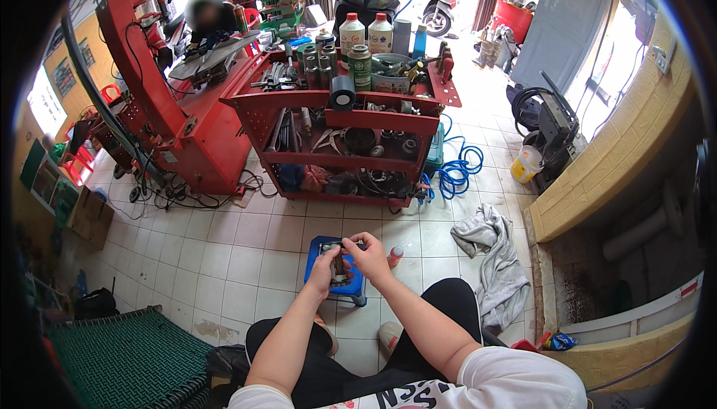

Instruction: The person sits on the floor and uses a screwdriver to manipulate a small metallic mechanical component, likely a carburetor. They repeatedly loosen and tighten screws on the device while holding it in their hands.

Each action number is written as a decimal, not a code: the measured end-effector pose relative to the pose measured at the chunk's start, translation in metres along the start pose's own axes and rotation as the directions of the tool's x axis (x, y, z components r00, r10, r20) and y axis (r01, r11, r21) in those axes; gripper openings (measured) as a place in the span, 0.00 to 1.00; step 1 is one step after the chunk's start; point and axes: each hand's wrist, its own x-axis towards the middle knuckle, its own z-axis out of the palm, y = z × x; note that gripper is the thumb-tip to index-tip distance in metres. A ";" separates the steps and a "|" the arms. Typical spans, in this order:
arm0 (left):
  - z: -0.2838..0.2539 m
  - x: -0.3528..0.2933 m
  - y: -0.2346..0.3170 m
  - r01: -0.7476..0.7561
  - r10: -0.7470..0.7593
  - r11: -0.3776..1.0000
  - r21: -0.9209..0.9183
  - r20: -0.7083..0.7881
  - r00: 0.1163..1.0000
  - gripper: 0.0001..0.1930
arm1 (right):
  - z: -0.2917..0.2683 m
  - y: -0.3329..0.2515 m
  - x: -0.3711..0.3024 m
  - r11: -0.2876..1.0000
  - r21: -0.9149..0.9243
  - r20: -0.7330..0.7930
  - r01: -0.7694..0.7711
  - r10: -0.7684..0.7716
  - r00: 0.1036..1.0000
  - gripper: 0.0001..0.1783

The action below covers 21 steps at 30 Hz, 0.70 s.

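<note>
My left hand is closed round the near left side of a small metal mechanical part, grey and partly dark. The part is over a low blue plastic stool in front of my knees; whether it rests on the seat I cannot tell. At its upper end my right hand has thumb and fingers pinched together. What lies between those fingertips is too small to make out. Just right of that hand, a small bottle of reddish liquid stands on the tiled floor.
Ahead stands a red tool trolley loaded with bottles, cans and tools. A red machine is at its left. Coiled blue hose and a grey cloth lie on the right. A green woven seat is near left; another person sits far back.
</note>
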 end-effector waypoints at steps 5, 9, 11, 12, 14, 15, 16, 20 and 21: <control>0.007 -0.001 0.002 -0.034 0.036 0.998 0.051 -0.042 0.998 0.21 | -0.003 0.012 0.003 0.994 -0.099 -0.028 -0.042 0.040 0.999 0.13; 0.006 -0.001 0.002 -0.017 0.021 0.998 0.052 -0.079 0.997 0.21 | -0.005 0.016 0.006 0.989 -0.133 -0.015 -0.071 0.069 0.997 0.13; 0.004 0.002 0.001 -0.036 0.043 0.997 0.071 -0.094 0.995 0.21 | -0.008 0.013 0.009 0.986 -0.086 0.010 -0.142 0.143 0.990 0.13; 0.004 0.002 0.001 -0.044 0.052 0.996 0.080 -0.101 0.994 0.21 | -0.009 0.009 0.009 0.985 -0.042 0.016 -0.170 0.170 0.985 0.13; 0.002 0.001 0.002 -0.032 0.039 0.998 0.062 -0.120 0.992 0.21 | -0.010 0.001 0.008 0.973 0.047 0.032 -0.225 0.224 0.974 0.13; 0.003 0.001 0.003 -0.027 0.033 0.998 0.053 -0.127 0.991 0.21 | -0.011 0.000 0.007 0.972 0.059 0.036 -0.227 0.225 0.974 0.14; 0.004 0.001 0.003 -0.031 0.038 0.998 0.061 -0.124 0.992 0.21 | -0.011 -0.001 0.007 0.971 0.070 0.040 -0.230 0.227 0.973 0.14; 0.005 0.002 0.000 -0.055 0.068 0.991 0.121 -0.103 0.992 0.21 | -0.011 -0.001 0.007 0.964 0.073 0.026 -0.257 0.256 0.966 0.16; 0.006 0.002 0.000 -0.064 0.078 0.987 0.144 -0.096 0.992 0.21 | -0.010 -0.002 0.006 0.962 0.031 0.030 -0.273 0.272 0.962 0.17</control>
